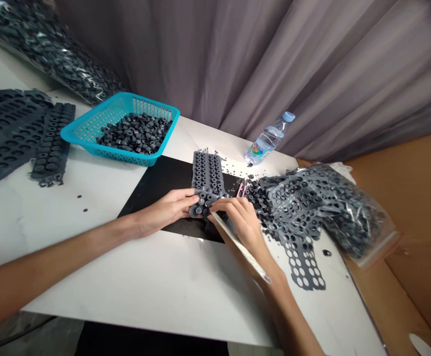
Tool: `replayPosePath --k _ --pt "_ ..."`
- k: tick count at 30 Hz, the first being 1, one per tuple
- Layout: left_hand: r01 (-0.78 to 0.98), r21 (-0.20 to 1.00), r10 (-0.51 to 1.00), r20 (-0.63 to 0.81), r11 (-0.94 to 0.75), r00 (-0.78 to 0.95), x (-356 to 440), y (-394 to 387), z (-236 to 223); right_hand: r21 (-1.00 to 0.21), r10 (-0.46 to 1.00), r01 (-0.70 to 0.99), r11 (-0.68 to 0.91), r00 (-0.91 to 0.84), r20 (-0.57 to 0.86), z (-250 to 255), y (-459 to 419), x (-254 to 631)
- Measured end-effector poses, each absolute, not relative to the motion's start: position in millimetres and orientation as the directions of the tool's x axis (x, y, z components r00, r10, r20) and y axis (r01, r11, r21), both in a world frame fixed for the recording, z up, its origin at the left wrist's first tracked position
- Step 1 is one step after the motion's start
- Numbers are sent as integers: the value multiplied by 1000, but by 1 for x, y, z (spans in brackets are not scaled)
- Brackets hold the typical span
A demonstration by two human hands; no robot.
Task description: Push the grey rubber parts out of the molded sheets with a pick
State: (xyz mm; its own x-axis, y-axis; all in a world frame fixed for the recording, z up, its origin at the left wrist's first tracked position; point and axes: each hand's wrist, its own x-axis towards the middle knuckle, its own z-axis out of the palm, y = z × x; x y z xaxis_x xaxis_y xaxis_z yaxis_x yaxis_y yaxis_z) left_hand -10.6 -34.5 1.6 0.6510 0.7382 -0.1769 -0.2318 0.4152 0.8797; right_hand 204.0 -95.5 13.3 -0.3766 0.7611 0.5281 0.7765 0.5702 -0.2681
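Note:
A grey moulded rubber sheet [208, 170] with rows of round parts lies on a black mat [163, 185]. My left hand [172, 207] grips the sheet's near end, thumb on top, where several round pieces bend upward. My right hand [237, 217] is closed around a long, thin, whitish stick-like tool [245, 252]. The tool slants back over the wrist, and its working tip is hidden by the fingers at the sheet. Just beyond the right hand lies a pink-handled cutter [241, 188].
A blue basket [89, 141] holds many small black rings. Punched-out sheets [297, 202] and a clear bag [352, 212] of dark parts lie right. A water bottle [269, 141] stands behind. More sheets [11, 133] and a large bag [48, 49] are left.

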Motion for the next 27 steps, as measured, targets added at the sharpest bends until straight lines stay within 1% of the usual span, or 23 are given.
replayPosePath --k 5,11,15,18,22,24,25,27 --pt "-257 874 732 -150 412 664 -10 -34 0 -187 770 818 543 -397 500 13 -96 203" --pt "-242 884 738 -155 400 656 -10 -34 1 0 712 846 533 -448 540 8 -95 200" --pt "-230 884 735 -168 407 657 -10 -35 1 27 743 869 494 -439 505 8 -98 194" --pt "-230 891 719 -141 392 680 -10 -35 1 -14 755 893 450 -372 540 9 -101 191" --pt "-175 919 682 -125 353 721 -12 -35 0 -191 758 936 295 -108 644 12 -101 201" --pt "-147 920 675 -151 363 722 -12 -34 0 -272 762 939 212 15 647 13 -100 212" --pt "-144 916 676 -163 374 719 -12 -34 1 -304 765 932 196 48 642 15 -99 218" --pt "-156 905 681 -175 395 711 -11 -34 1 -374 787 899 227 57 615 19 -99 225"
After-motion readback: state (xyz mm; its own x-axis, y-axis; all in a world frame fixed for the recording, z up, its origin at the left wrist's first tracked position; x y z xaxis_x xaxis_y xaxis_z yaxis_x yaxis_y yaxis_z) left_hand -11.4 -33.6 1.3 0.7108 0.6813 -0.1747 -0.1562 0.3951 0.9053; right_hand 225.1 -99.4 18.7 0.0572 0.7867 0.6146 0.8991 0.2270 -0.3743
